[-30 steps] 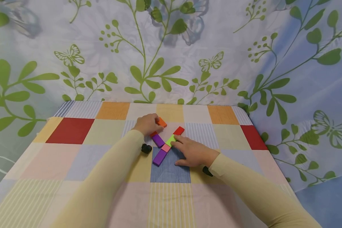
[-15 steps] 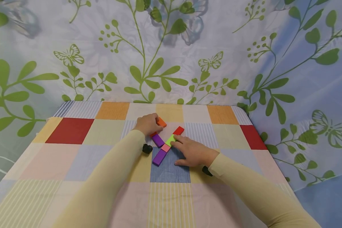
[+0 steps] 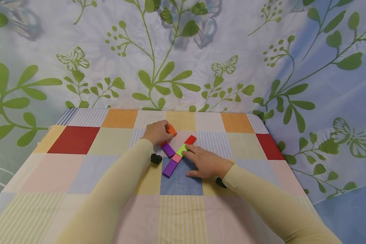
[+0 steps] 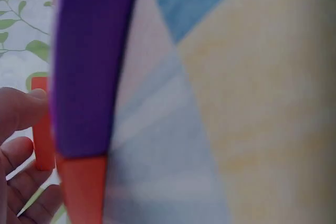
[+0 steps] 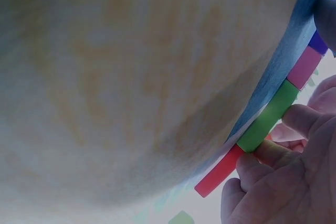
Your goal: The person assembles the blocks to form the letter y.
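A patchwork tablecloth (image 3: 79,169) covers the table, and flat coloured blocks lie on it in a cross; nothing here acts as a container.

Left to right in the head view: the left hand (image 3: 156,132) has its fingers curled round an orange block (image 3: 171,129) at the far end of one diagonal – a grasp, not a flat rest. Just nearer lies a short red-orange block (image 3: 163,143), then a purple block (image 3: 168,150), which meets a pink block (image 3: 177,158) at the crossing. A second, longer purple block (image 3: 170,168) runs from the pink one toward the person. Beyond the pink block come a green block (image 3: 182,149) and a red block (image 3: 190,139), end to end. The right hand (image 3: 205,163) lies low on the cloth, fingers bent loosely, with the fingertips (image 3: 186,154) against the green block's right edge.

The left wrist view shows only a blurred purple block (image 4: 86,72) touching the red-orange block (image 4: 80,187), with the fingers (image 4: 21,109) on the thin orange block (image 4: 42,124) – a contact half hidden from above. The right wrist view shows the row edge-on: red (image 5: 219,171), green (image 5: 266,117), pink (image 5: 304,68), with the fingertips (image 5: 302,119) pressing the green block's side and one (image 5: 252,163) by the red–green joint.
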`<state>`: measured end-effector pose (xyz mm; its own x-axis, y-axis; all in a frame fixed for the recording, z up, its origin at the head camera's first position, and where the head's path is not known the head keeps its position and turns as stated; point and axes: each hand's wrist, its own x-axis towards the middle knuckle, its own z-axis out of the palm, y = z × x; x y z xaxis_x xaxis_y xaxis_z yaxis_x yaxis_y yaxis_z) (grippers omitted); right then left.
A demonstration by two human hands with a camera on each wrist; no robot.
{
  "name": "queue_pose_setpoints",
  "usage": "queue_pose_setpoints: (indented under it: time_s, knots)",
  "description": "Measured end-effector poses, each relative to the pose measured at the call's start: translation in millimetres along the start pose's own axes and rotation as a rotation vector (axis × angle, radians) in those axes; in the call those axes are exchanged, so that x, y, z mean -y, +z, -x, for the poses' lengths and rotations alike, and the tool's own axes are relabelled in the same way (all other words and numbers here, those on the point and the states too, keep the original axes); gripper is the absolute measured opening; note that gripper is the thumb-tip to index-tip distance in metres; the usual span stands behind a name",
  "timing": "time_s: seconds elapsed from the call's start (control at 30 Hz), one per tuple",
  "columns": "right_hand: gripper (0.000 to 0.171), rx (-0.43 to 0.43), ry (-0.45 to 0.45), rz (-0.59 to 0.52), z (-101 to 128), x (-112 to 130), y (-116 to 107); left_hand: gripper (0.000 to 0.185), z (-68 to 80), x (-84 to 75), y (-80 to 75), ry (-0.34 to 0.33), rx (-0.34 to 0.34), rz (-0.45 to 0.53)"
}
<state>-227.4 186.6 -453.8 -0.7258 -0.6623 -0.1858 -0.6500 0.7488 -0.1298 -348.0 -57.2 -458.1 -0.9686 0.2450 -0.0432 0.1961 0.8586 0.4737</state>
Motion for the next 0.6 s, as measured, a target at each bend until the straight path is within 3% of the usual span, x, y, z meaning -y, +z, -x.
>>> queue_pose_setpoints:
  time_s: [0.2, 0.43, 0.6]
  knots:
    - [0.086, 0.012, 0.012, -0.024, 0, 3, -3, 0.040, 13.1, 4.5, -16.9, 0.076, -0.006, 0.076]
    - [0.086, 0.004, 0.005, -0.009, 0, 3, -2, 0.042, 38.1, 14.2, -37.5, 0.194, 0.064, 0.146]
    - [0.086, 0.005, 0.002, -0.006, 0, 3, -1, 0.041, 58.1, 21.8, -45.0, 0.271, 0.094, 0.137]
